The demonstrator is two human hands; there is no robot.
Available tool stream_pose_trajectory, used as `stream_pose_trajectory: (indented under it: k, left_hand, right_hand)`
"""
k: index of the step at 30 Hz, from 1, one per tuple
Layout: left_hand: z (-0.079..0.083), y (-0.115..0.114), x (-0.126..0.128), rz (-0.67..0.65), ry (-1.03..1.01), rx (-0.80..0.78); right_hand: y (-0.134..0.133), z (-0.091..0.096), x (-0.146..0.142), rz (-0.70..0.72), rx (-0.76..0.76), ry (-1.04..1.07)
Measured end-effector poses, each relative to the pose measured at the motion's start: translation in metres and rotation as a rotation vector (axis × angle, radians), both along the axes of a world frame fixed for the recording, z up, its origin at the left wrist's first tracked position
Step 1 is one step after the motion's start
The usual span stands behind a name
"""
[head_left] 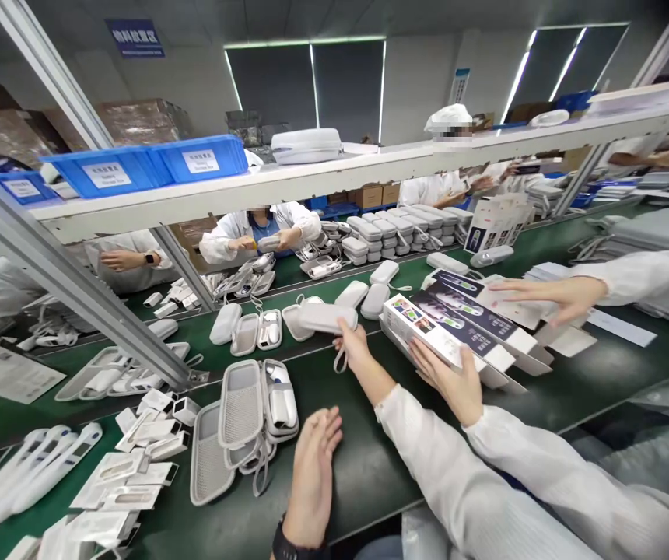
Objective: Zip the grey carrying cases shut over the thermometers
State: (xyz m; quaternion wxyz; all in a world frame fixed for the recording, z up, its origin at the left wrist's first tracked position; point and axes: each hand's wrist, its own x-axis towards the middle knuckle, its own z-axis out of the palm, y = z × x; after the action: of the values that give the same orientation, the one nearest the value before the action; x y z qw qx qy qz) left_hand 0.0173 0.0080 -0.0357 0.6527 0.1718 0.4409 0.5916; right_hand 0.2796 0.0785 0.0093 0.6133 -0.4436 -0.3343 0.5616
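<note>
At the bottom middle, my left hand [314,467], with a black watch on the wrist, hovers above the green belt. Its fingers curve loosely and nothing shows in it. My right hand [358,351], in a white sleeve, grips the near end of a light grey zip case [326,317] with a wrist strap. Beyond it lie more closed cases and an open case [270,330]. Left of my left hand, an open case [281,397] holding a white device rests on other open cases. To the right, a co-worker's left hand [451,381] touches printed boxes [468,334].
White thermometer-like devices [36,470] and small white cartons [136,459] lie at lower left. A metal post [71,264] slants across the left, below a shelf with blue bins [200,158]. Opposite, co-workers sit behind stacked cases [398,229]. Another co-worker's hand [556,295] reaches in from the right.
</note>
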Motion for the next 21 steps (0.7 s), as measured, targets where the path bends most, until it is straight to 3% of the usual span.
stream_pose_trajectory:
  k: [5,10,15,21]
  left_hand:
    - [-0.031,-0.018,-0.007,-0.002,-0.005,-0.105]
    - [-0.064,-0.019,-0.019,0.020,-0.013,-0.241]
    - [-0.060,-0.015,-0.028,-0.044,0.034,-0.241]
    - [-0.058,-0.013,-0.032,-0.030,0.022,-0.169]
  right_hand:
    - [0.028,-0.011,0.022,0.032,-0.098,0.264]
    - [0.052,-0.026,0.032,-0.076,-0.151,0.237]
    - [0.050,-0.030,0.042,0.057,-0.111,0.070]
    - [0.038,-0.036,0.043,0.089,-0.002,-0.004]
